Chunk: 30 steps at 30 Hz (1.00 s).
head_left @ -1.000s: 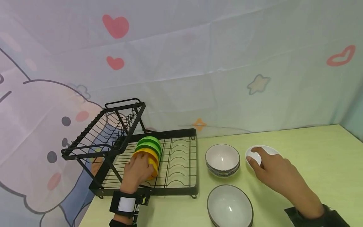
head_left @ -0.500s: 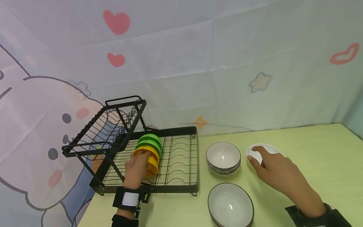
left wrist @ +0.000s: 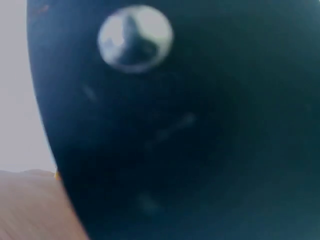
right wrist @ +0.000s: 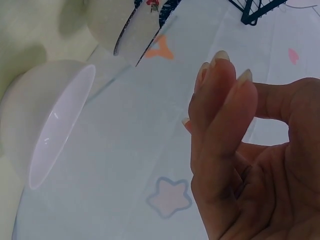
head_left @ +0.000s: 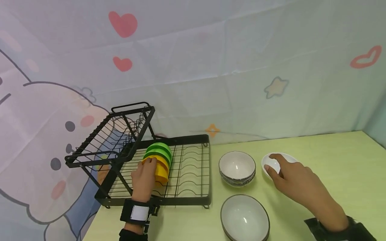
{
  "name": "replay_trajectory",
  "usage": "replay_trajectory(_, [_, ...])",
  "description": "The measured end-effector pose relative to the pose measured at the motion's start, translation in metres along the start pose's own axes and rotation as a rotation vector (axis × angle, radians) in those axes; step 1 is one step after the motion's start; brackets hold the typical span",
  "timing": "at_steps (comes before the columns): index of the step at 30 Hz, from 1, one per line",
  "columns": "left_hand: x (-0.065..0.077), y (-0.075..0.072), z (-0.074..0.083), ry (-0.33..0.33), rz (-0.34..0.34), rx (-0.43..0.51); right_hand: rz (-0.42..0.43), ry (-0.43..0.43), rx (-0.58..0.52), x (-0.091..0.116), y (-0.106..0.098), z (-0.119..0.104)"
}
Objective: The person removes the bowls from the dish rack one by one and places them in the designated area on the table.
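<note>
Two hands in view. Left hand (head_left: 144, 175) is on the lower tray of the rack, bent fingertips at the rim of the yellow bowl (head_left: 162, 173). Can't tell whether it grips or only touches: thumb isn't clear from the head view, and the left wrist view is mostly a blurred dark shape (left wrist: 175, 125).

Right hand (head_left: 297, 182) hangs above the white bowl (head_left: 270, 164), fingers loosely bent, holding nothing. Right wrist view shows a gap between fingers and bowl.

Yellow bowl lies tipped on its side, nested against the green bowls (head_left: 163, 151) just behind it, all in the lower tray. Rack (head_left: 193, 201) is black wire, two levels; upper shelf (head_left: 104, 163) is at the left, tilted.

Right of the rack: patterned stack (head_left: 236, 167) of bowls, upright, pale inside, with the white bowl just beside it. Nearer the person: second stack (head_left: 245, 217), wider, dark rim, cut by the frame edge. Surface (head_left: 337, 160) is pale green.

Black strap (head_left: 126, 209) with a white patch on the left wrist, dark band (head_left: 334, 231) on the right. Behind everything: cloth (head_left: 196, 100) printed with hearts, a star and a big cartoon face.
</note>
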<state>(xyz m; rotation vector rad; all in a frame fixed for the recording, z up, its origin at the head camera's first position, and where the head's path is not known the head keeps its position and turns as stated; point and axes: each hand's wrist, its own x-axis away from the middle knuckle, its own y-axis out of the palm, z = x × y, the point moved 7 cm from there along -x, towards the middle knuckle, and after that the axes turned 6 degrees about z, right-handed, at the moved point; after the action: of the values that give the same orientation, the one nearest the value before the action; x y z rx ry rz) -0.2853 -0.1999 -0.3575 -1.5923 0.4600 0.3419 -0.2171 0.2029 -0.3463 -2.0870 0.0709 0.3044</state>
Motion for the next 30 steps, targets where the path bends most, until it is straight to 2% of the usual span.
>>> replay_trajectory(3, [0.0, -0.004, 0.001, 0.012, 0.054, -0.044, -0.011, 0.006, -0.002, -0.001, 0.0, 0.0])
replay_trajectory(7, [0.001, -0.01, -0.001, 0.01, 0.094, -0.025, -0.007, 0.005, -0.002, -0.001, 0.0, -0.001])
replay_trajectory(10, [0.001, -0.013, -0.001, 0.002, 0.082, 0.002, -0.001, -0.005, 0.003, -0.001, 0.001, -0.002])
replay_trajectory(14, [0.0, -0.015, 0.004, 0.01, 0.053, -0.011, -0.006, -0.003, 0.011, -0.001, 0.002, -0.001])
replay_trajectory(21, [0.0, -0.023, 0.011, 0.008, 0.052, 0.025, 0.011, -0.014, 0.016, -0.001, 0.001, 0.0])
replay_trajectory(30, [-0.002, -0.037, 0.034, 0.057, 0.03, 0.129, 0.003, -0.001, 0.0, 0.001, 0.003, -0.001])
